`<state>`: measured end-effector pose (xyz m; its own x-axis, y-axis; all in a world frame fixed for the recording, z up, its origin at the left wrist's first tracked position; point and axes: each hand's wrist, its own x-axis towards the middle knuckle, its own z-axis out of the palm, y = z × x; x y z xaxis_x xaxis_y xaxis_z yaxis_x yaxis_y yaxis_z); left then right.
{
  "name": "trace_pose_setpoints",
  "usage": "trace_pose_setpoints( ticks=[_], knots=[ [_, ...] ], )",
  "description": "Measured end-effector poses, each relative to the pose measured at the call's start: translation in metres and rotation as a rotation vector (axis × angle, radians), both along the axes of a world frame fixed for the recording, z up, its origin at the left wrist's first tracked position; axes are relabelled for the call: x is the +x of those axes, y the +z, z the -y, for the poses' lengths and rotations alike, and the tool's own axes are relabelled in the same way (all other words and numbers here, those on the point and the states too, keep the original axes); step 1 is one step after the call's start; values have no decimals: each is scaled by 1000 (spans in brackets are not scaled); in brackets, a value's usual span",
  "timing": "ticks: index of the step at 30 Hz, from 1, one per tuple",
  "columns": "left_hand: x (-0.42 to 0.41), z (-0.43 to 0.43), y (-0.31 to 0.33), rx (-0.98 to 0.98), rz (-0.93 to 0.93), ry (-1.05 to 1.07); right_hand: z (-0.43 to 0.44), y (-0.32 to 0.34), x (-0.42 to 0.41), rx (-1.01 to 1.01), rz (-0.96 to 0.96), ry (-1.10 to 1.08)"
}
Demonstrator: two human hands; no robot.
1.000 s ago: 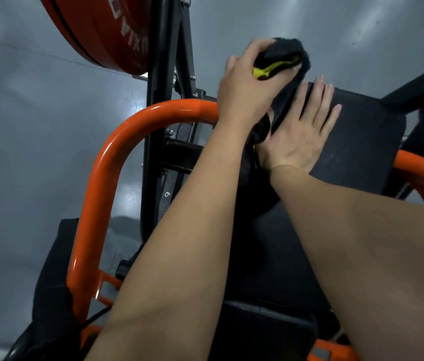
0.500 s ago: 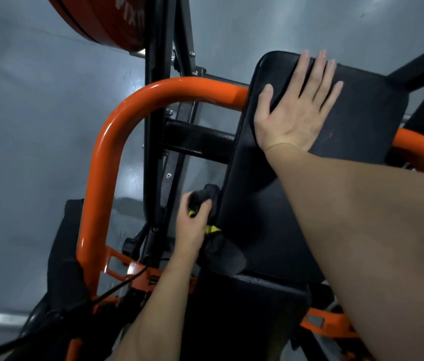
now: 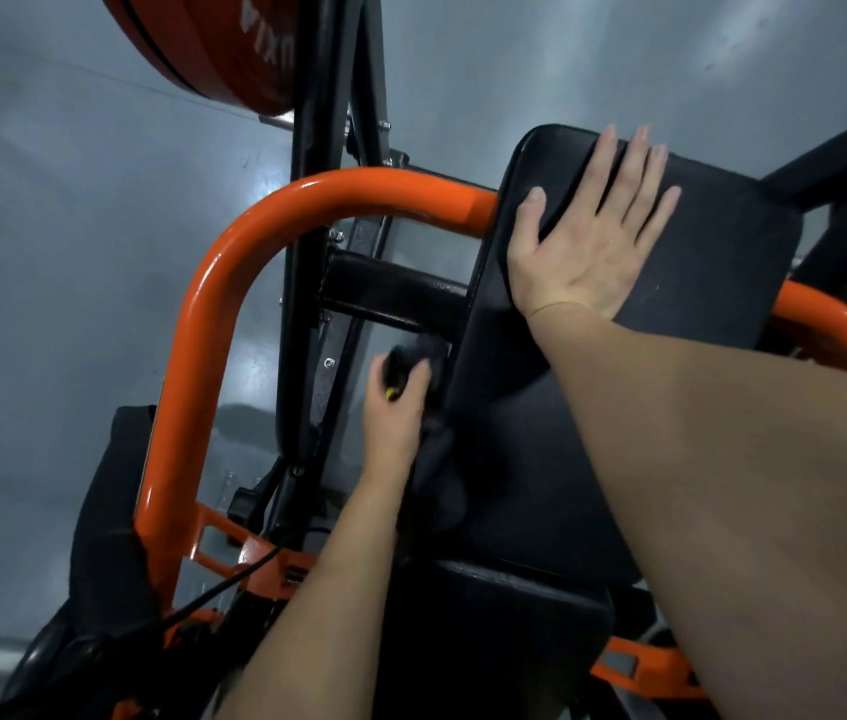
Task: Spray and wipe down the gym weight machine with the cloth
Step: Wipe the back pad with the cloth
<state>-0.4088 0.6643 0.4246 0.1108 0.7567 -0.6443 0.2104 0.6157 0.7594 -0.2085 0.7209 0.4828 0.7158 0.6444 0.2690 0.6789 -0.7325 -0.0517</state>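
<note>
- While the right hand (image 3: 587,241) is staying flat and open on the upper face of the pad (image 3: 712,283), fingers straight and close together, the left hand (image 3: 395,413) is working along the pad's left edge.
- The left hand is gripping the cloth (image 3: 437,459), thumb and fingers curling round a dark bundle with a scrap of yellow trim showing. The loose tail is hanging down against the edge.
- Against the view a second ago, the cloth is no longer sitting at the pad's top left corner. It is now lying about halfway down the left edge, just below the black crossbar (image 3: 390,293) and inside the curve of the orange bar (image 3: 213,304).
- Over the last half second the cloth is keeping to much the same stretch of edge, perhaps slightly higher. This is reading as short strokes up and down rather than one long pass.
- In my judgement the wipe is moving from the top corner to the side of the pad. The right hand is appearing to steady the pad.
- The pad's face under the right hand, the seat (image 3: 489,615) and the orange bar are looking like work outstanding.
- No spray bottle is showing.
- The cloth is reading dark against dark, so how firmly it is pressing on the edge cannot be told.
</note>
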Motion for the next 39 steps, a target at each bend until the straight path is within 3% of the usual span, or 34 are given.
trace_pose_setpoints(
  ticks=[4, 7, 13, 17, 20, 26, 29, 33, 39],
  knots=[
    [-43, 61, -4, -210, -99, 55, 0, -1, 0, 3, -8, 3],
    [-20, 43, 12, -181, -167, 96, 1, -1, 1, 14, -5, -1],
    [75, -79, 52, 302, -34, 62, 0, -4, 1, 35, 12, 2],
    [107, -117, 67, 401, -43, -81, 0, -6, 2, 47, 6, 8],
    [79, -87, 47, 338, 60, -79, 0, -4, 1, 19, 3, 7],
    [-36, 41, 2, -82, -72, -78, 0, 1, -1, -12, -16, 6],
    [-62, 77, 2, -142, -181, -1, 0, 1, -1, -2, -16, 2],
    [-47, 43, 9, 83, -211, -173, 2, -2, -2, 22, -13, 10],
    [92, -115, 65, 530, -38, -152, 2, -5, 2, 69, -12, 9]
  ],
)
